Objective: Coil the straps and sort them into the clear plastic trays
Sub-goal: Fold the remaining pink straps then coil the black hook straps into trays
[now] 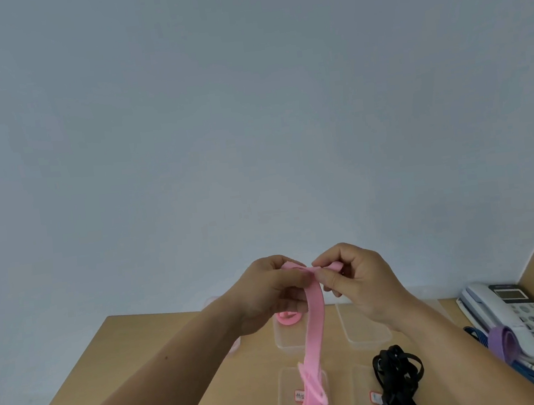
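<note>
A pink strap [311,323] hangs from both raised hands down to the table's near edge. My left hand [268,291] pinches its upper end between thumb and fingers. Right beside it, my right hand [356,278] pinches the same end, where a small roll of pink strap starts. A coiled pink strap [288,317] lies in the far left clear tray [287,343]. The far right clear tray [367,337] looks bare. Two near clear trays [287,394] lie under the hanging strap and a heap of black straps [396,376].
A white desk telephone [521,317] stands at the table's right edge, with a purple strap [504,342] and blue straps [520,370] draped over its front. A wooden partition rises at the far right. The pale wall fills the upper view.
</note>
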{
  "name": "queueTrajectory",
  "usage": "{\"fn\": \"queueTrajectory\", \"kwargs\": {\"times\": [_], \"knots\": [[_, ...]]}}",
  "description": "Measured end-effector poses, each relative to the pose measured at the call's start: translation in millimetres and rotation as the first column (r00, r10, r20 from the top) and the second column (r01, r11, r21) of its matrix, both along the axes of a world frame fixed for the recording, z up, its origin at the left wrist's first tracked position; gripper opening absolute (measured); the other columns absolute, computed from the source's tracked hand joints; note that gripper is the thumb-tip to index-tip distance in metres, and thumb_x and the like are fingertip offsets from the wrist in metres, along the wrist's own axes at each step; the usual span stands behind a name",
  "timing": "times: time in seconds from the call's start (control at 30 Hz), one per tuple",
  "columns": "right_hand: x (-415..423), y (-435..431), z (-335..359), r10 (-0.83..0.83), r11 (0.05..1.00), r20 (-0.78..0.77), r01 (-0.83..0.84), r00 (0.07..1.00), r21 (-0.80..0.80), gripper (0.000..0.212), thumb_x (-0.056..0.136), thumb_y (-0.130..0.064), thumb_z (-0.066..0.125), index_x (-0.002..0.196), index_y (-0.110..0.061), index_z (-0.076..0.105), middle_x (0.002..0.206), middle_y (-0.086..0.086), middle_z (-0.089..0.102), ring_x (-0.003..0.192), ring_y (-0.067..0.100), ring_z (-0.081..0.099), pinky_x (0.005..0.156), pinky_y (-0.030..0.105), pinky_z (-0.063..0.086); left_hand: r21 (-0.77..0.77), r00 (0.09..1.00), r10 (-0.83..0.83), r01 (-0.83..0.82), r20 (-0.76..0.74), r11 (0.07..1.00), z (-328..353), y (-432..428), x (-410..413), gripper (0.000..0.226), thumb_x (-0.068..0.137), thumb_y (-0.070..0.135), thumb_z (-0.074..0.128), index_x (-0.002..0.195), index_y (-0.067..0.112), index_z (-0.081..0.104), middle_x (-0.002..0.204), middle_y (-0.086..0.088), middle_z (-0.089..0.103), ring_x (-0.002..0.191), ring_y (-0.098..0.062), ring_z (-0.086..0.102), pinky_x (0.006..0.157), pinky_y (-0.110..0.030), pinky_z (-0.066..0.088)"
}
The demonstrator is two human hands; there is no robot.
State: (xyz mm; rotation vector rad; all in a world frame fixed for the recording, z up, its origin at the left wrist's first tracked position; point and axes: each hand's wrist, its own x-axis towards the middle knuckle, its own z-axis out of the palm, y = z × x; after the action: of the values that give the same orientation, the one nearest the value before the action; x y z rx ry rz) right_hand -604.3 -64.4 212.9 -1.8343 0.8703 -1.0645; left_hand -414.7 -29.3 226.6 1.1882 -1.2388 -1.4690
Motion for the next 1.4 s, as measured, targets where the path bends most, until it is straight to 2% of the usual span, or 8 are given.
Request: {"fn": "queueTrajectory", "kwargs": {"times": [0.17,0.37,0.5,0.63,0.87,1.07,1.27,1.4], "knots": [[1,0,-4,-0.016,1.0,0.003,0.016,1.0,0.006,0.021,0.087,-0.013,0.073,0.084,-0.034,0.072,0.08,0.001,0.068,0.069,0.013,0.063,0.065,0.024,0.052,-0.002,0.996,-0.027,0.027,0.085,1.0,-1,0,1,0.023,0.086,0.018,0.069,0.102,0.002,0.061,0.097,-0.024,0.072,0.084,-0.033,0.067,0.091,-0.052,0.052],[2,-2,-4,-0.039,0.997,-0.006,0.039,0.999,-0.064,0.024,0.086,-0.011,0.074,0.084,-0.034,0.072,0.079,-0.01,0.069,0.072,0.005,0.063,0.068,0.018,0.05,0.05,0.998,-0.059,0.061,-0.027,0.997,-3,-4,3,0.03,0.084,0.019,0.067,0.102,-0.004,0.063,0.108,-0.038,0.064,0.107,-0.056,0.059,0.103,-0.064,0.042],[3,-2,-4,-0.022,0.998,-0.012,0.022,1.0,-0.064,0.023,0.083,-0.008,0.076,0.083,-0.03,0.073,0.083,-0.005,0.07,0.082,0.015,0.067,0.076,0.025,0.056,0.043,0.998,0.01,-0.007,-0.058,0.999,-4,-7,3,0.016,0.089,0.009,0.066,0.1,-0.002,0.064,0.096,-0.028,0.066,0.092,-0.041,0.062,0.102,-0.062,0.041],[4,-5,-2,0.039,0.992,0.052,-0.045,0.998,0.117,0.019,0.084,-0.005,0.075,0.093,-0.022,0.071,0.08,-0.005,0.066,0.073,0.012,0.065,0.067,0.021,0.052,-0.028,0.995,0.055,-0.058,-0.081,0.998,-7,-8,5,0.018,0.086,0.001,0.071,0.102,-0.001,0.062,0.089,-0.021,0.071,0.082,-0.034,0.07,0.088,-0.051,0.055],[12,-4,-2,0.006,0.984,0.047,-0.014,0.999,0.179,0.011,0.094,-0.018,0.064,0.089,-0.011,0.07,0.073,0.006,0.071,0.06,0.02,0.064,0.054,0.028,0.052,-0.219,0.983,0.178,-0.166,0.035,0.961,-9,-6,8,0.014,0.083,-0.002,0.074,0.092,0.007,0.068,0.095,-0.019,0.063,0.08,-0.031,0.071,0.085,-0.052,0.058],[15,-1,-1,-0.014,0.997,0.065,0.009,0.998,0.071,0.018,0.078,-0.036,0.076,0.082,-0.018,0.073,0.072,0.003,0.071,0.058,0.016,0.065,0.056,0.023,0.05,-0.082,0.989,0.125,-0.118,0.083,0.99,-7,-2,9,0.028,0.087,0.012,0.074,0.108,-0.001,0.06,0.097,-0.024,0.073,0.088,-0.038,0.073,0.083,-0.051,0.06],[13,0,-5,0.0,1.0,0.046,-0.001,0.999,0.02,0.011,0.087,-0.011,0.072,0.084,-0.022,0.074,0.077,0.0,0.071,0.065,0.013,0.067,0.061,0.022,0.052,0.006,0.998,0.017,-0.018,0.065,1.0,-4,1,13,0.026,0.09,0.011,0.069,0.109,-0.003,0.058,0.091,-0.022,0.074,0.077,-0.032,0.072,0.068,-0.04,0.061],[11,1,-5,0.019,0.999,0.024,-0.018,1.0,-0.028,0.025,0.084,-0.005,0.074,0.084,-0.03,0.074,0.079,-0.009,0.071,0.07,0.004,0.065,0.068,0.017,0.051,-0.001,0.999,-0.003,0.003,-0.053,1.0,-4,0,14,0.019,0.091,0.013,0.067,0.101,-0.002,0.062,0.087,-0.018,0.073,0.088,-0.036,0.07,0.084,-0.049,0.059]]}}
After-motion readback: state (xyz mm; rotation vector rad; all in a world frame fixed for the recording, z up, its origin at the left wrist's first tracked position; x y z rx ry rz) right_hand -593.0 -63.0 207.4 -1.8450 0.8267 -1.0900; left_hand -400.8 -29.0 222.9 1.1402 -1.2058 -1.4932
